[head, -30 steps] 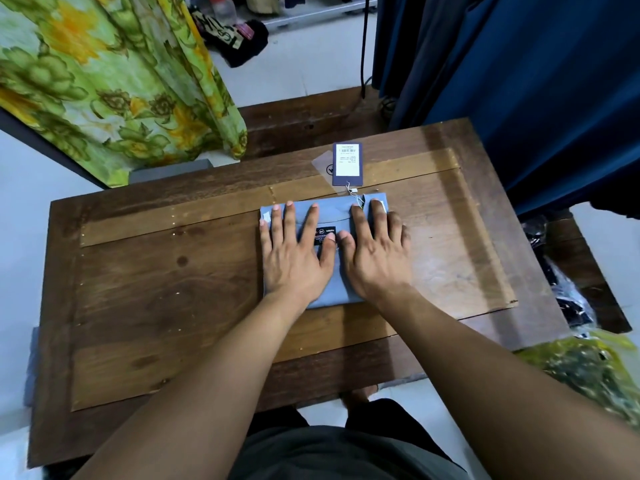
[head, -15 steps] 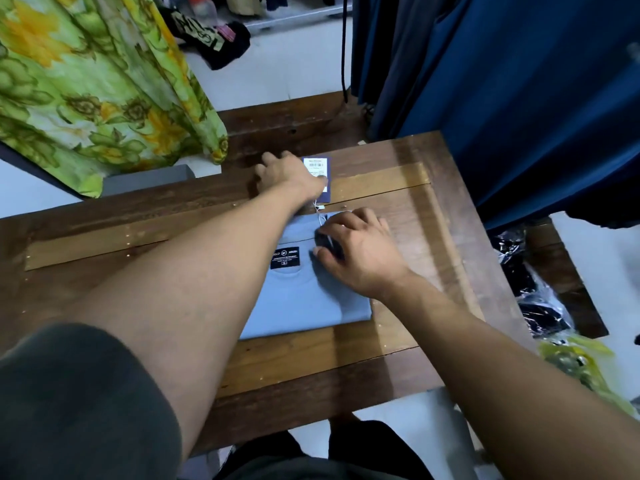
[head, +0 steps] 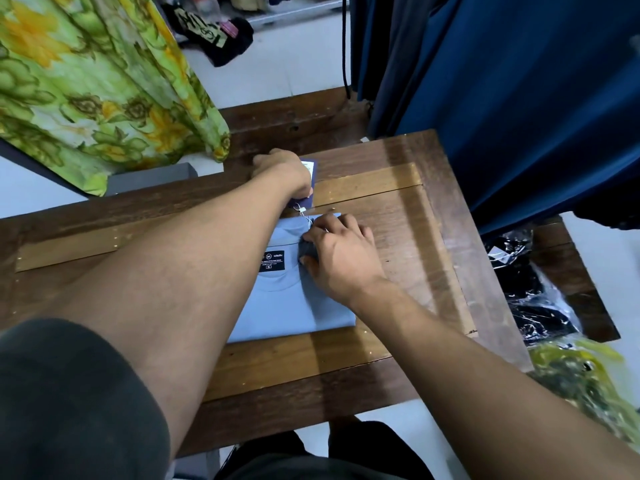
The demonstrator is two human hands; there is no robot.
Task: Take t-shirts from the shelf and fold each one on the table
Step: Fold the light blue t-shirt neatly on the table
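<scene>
My left hand (head: pixel 282 171) has left the shirt and now grips the hang tag (head: pixel 309 178) past the collar; my right hand (head: pixel 337 252) has curled, pinching the neckline open. So pressing is over and the tag gets tucked in, I judge. The blue t-shirt (head: pixel 294 306) lies folded mid-table (head: pixel 433 237). Bare wood lies to my right up to the edge; curtains (head: pixel 519 98) crowd beyond.

One folded blue t-shirt (head: pixel 294 306) lies on one wooden worktop (head: pixel 433 237). One hang tag (head: pixel 309 181) sits at its far edge. Two hands (head: pixel 282 171) (head: pixel 341 258) show. One black neck label (head: pixel 272 260).
</scene>
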